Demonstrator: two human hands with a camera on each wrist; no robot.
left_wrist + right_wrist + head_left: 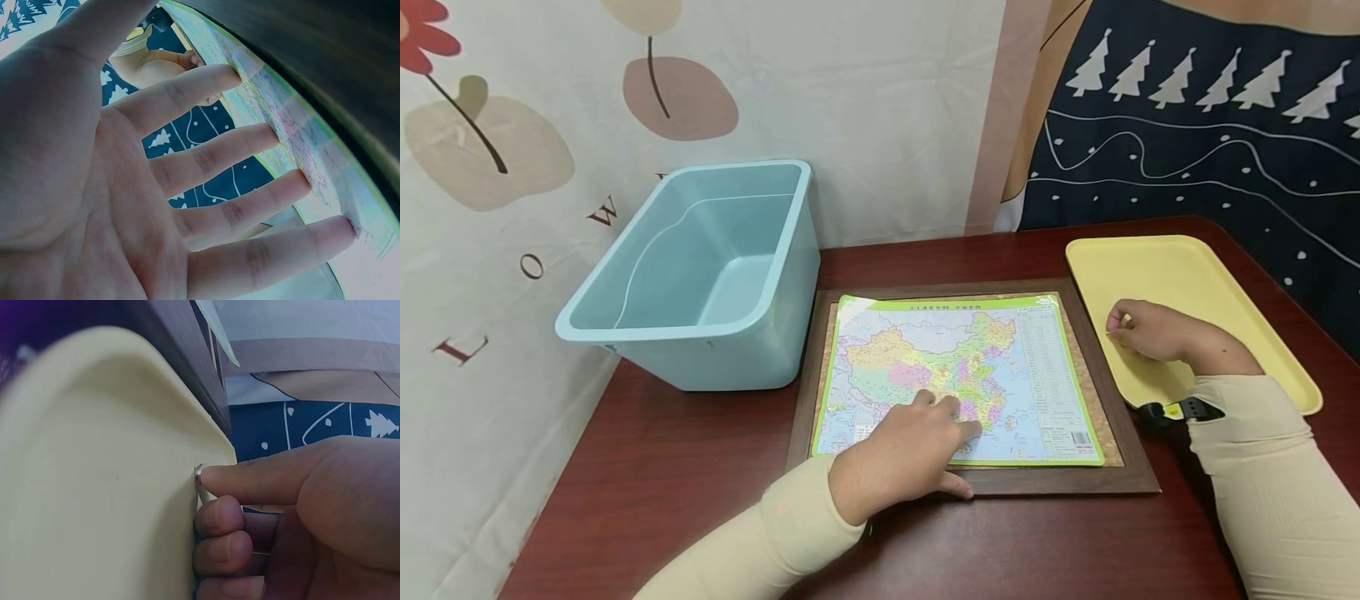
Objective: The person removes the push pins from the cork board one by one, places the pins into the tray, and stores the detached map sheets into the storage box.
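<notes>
- Above reddish tabletop [640,467]: glossy rectangular map [917,333], title edge far, long axis sideways.
- Touched by spread left fingers [207,156].
- Right of map: shiny bit [198,473] pinched in right fingers [262,479].

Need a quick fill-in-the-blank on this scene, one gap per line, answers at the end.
1. The left hand touches the map, which is edged in ____.
2. The right hand pinches a tiny shiny thing over the tray, which is coloured ____.
3. In the head view, the tub stands to the ____ of the map.
4. The board under the map is framed in ____.

Missing words: green; yellow; left; brown.
</notes>
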